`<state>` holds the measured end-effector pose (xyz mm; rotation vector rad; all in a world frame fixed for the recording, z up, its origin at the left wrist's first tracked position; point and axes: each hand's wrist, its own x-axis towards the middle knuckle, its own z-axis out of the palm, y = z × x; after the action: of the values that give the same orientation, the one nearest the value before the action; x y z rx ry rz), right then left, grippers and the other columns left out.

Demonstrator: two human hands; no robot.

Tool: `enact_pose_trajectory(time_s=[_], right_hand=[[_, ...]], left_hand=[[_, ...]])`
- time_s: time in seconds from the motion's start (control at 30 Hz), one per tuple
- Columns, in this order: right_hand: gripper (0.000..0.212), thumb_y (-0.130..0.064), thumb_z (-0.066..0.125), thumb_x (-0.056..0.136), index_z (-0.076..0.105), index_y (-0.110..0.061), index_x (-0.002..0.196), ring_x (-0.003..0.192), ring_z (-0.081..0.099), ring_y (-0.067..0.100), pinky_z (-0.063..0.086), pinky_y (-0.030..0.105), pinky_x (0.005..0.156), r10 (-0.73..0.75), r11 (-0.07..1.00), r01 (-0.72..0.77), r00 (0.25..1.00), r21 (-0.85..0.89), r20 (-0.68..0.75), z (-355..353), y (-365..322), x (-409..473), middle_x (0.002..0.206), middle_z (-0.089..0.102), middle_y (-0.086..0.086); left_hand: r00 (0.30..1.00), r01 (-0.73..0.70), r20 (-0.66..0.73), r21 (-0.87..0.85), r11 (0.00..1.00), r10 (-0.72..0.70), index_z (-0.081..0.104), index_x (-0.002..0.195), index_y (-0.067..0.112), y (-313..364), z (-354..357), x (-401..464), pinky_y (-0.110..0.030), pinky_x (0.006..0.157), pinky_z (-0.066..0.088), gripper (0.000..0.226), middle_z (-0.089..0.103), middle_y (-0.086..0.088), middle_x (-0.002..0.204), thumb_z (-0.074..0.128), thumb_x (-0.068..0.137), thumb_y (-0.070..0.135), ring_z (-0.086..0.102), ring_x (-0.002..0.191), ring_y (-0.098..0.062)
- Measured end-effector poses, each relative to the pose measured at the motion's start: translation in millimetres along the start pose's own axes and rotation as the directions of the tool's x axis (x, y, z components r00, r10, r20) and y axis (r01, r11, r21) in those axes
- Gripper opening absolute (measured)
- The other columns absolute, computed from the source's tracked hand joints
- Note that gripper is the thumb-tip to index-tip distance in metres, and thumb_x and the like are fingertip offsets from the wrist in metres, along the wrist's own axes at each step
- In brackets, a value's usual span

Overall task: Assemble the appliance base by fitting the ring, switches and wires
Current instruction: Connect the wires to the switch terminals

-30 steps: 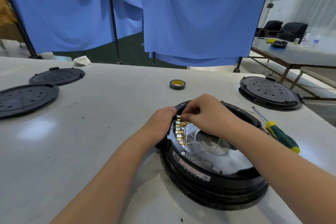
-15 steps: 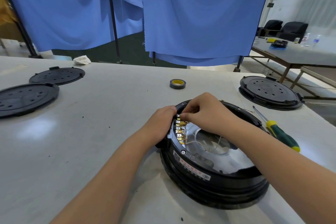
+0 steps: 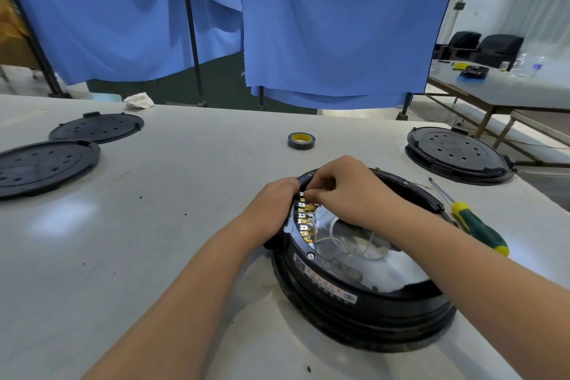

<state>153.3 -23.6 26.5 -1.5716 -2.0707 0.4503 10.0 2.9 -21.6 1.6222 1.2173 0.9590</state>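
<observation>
A round black appliance base (image 3: 354,305) lies on the white table, its open side up, with a shiny metal inner plate and thin white wires (image 3: 342,241) inside. A row of brass terminals (image 3: 303,219) runs along its left inner rim. My left hand (image 3: 271,210) grips the outer left rim beside that row. My right hand (image 3: 342,191) reaches over the base, its fingertips pinching at the top terminal; what they hold is hidden.
A green-and-yellow screwdriver (image 3: 475,222) lies right of the base. A roll of black tape (image 3: 301,141) sits behind it. Black round covers lie at far left (image 3: 46,163), (image 3: 97,126) and at right (image 3: 456,154). Blue curtains hang beyond the table.
My right hand has shifted slightly up and back along the terminal row. My left hand stays on the rim.
</observation>
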Motion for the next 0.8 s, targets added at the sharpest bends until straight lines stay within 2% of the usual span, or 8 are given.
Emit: enact_pose_trajectory(time_s=[0.13,0.2,0.27,0.43,0.57,0.7,0.8], right_hand=[[0.005,-0.02,0.068,0.086,0.073,-0.019,0.084,0.085,0.055,0.014,0.043,0.029,0.075,-0.115,0.984,0.117,0.993,-0.132,0.026,-3,0,2,0.081,0.058,-0.007],[0.01,-0.022,0.066,0.088,0.074,-0.018,0.091,0.087,0.047,0.012,0.038,0.028,0.074,-0.174,0.958,0.179,0.984,-0.222,0.041,-4,1,3,0.081,0.054,-0.008],[0.012,-0.023,0.064,0.089,0.074,-0.019,0.093,0.087,0.047,0.012,0.037,0.027,0.074,-0.186,0.945,0.191,0.982,-0.264,0.046,-4,1,3,0.08,0.052,-0.01],[0.008,-0.024,0.067,0.086,0.073,-0.024,0.081,0.077,0.063,0.012,0.049,0.028,0.073,-0.068,0.992,0.067,0.998,-0.111,-0.007,2,-1,2,0.077,0.068,-0.008],[0.013,-0.022,0.068,0.085,0.066,-0.028,0.074,0.076,0.062,0.01,0.049,0.028,0.074,-0.053,0.997,0.053,0.999,-0.059,0.006,2,0,3,0.074,0.065,-0.011],[0.008,-0.024,0.066,0.087,0.072,-0.027,0.083,0.077,0.06,0.0,0.044,0.021,0.073,-0.054,0.999,0.054,0.999,-0.007,0.004,0,7,-1,0.077,0.065,-0.015],[0.012,-0.026,0.064,0.089,0.073,-0.027,0.096,0.086,0.06,0.003,0.045,0.021,0.079,-0.066,0.998,0.066,0.996,0.005,-0.063,-7,13,-6,0.091,0.065,-0.012]], left_hand=[[1.0,0.009,0.007,0.006,1.0,-0.009,0.049,0.068,0.017,1,0,1,-0.031,0.063,0.036,0.033,0.052,-0.001,0.069,0.036,0.098,0.021,0.046,0.066,-0.014],[1.0,0.016,0.017,0.009,1.0,-0.016,0.05,0.067,0.018,0,0,1,-0.031,0.064,0.037,0.034,0.055,0.0,0.071,0.036,0.098,0.021,0.048,0.068,-0.014],[1.0,0.013,0.024,0.02,1.0,-0.014,0.05,0.067,0.019,0,-1,2,-0.031,0.065,0.038,0.035,0.055,0.0,0.072,0.036,0.098,0.021,0.049,0.069,-0.014],[0.999,0.024,0.027,0.035,0.999,-0.025,0.048,0.066,0.019,2,-1,3,-0.03,0.061,0.036,0.034,0.052,0.002,0.068,0.035,0.097,0.02,0.048,0.067,-0.014],[0.999,0.022,0.029,0.038,0.999,-0.023,0.047,0.065,0.019,2,-1,2,-0.03,0.06,0.035,0.035,0.051,0.003,0.066,0.035,0.097,0.021,0.046,0.063,-0.012],[1.0,0.007,0.008,0.012,1.0,-0.007,0.047,0.058,0.022,2,-1,0,-0.028,0.058,0.034,0.041,0.052,0.009,0.056,0.036,0.097,0.02,0.047,0.057,-0.008],[1.0,0.01,0.02,0.0,1.0,-0.01,0.051,0.065,0.018,1,-2,0,-0.03,0.061,0.037,0.035,0.055,0.001,0.066,0.037,0.097,0.02,0.049,0.065,-0.014]])
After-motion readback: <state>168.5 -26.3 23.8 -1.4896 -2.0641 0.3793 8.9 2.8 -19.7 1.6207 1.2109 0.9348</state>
